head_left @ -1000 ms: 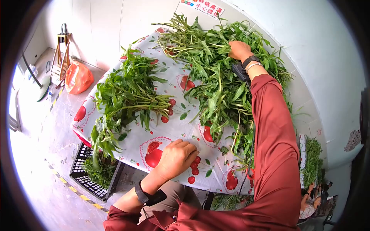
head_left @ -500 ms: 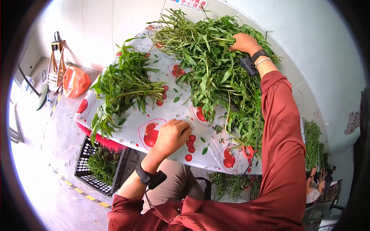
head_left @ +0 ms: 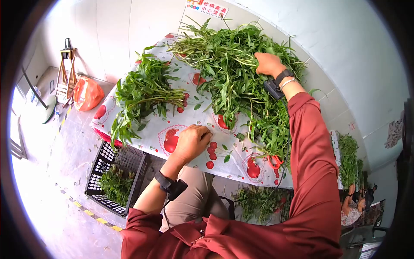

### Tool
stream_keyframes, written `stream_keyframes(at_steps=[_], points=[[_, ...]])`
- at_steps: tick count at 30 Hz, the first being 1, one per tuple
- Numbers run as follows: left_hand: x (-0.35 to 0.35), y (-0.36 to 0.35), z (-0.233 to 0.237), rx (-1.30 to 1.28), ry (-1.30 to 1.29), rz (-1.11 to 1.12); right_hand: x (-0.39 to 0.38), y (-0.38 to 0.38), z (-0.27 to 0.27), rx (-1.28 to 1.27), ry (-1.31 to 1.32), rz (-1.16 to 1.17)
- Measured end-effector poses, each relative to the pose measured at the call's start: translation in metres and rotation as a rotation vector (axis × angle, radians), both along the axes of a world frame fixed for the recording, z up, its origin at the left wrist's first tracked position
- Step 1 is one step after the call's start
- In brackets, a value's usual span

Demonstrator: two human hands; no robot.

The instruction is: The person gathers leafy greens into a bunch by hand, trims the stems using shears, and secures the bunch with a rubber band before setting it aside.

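A large heap of leafy water spinach (head_left: 233,73) covers the far and right side of the table. My right hand (head_left: 269,64) is in its upper right part, fingers closed round some stems; the fingertips are hidden by leaves. My left hand (head_left: 195,140) rests over the table's near half, fingers curled in, with nothing visible in them. A smaller bunch of water spinach (head_left: 148,95) lies to the left, its cut stems pointing right. Orange-handled scissors (head_left: 275,162) lie by the heap's near end, blades hidden under leaves.
The table has a fruit-print cloth (head_left: 196,162). On the floor at left stands a black crate (head_left: 92,183) with greens inside. Farther off are an orange bag (head_left: 87,93) and a folded wooden stool (head_left: 67,73). More greens (head_left: 347,159) lie at right; people are beyond.
My right hand has shifted slightly down and left within the heap, still closed on stems. My left hand stays nearly in place. The whole view has tilted a little.
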State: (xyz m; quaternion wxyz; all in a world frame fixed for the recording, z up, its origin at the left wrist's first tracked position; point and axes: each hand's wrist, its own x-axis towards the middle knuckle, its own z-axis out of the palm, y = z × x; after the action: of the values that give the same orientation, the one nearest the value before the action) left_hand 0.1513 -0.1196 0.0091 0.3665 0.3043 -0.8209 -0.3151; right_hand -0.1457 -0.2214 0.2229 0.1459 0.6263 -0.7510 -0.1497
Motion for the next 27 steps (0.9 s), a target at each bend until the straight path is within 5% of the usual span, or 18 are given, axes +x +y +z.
stream_keyframes(at_steps=[16, 27], points=[[-0.004, -0.003, -0.01, 0.062, 0.002, 0.039, -0.042, 0.102, -0.025, -0.295, 0.083, 0.285], [-0.006, 0.0, 0.0, 0.176, -0.078, 0.071, -0.106, 0.202, -0.044, -0.267, 0.059, 0.175]])
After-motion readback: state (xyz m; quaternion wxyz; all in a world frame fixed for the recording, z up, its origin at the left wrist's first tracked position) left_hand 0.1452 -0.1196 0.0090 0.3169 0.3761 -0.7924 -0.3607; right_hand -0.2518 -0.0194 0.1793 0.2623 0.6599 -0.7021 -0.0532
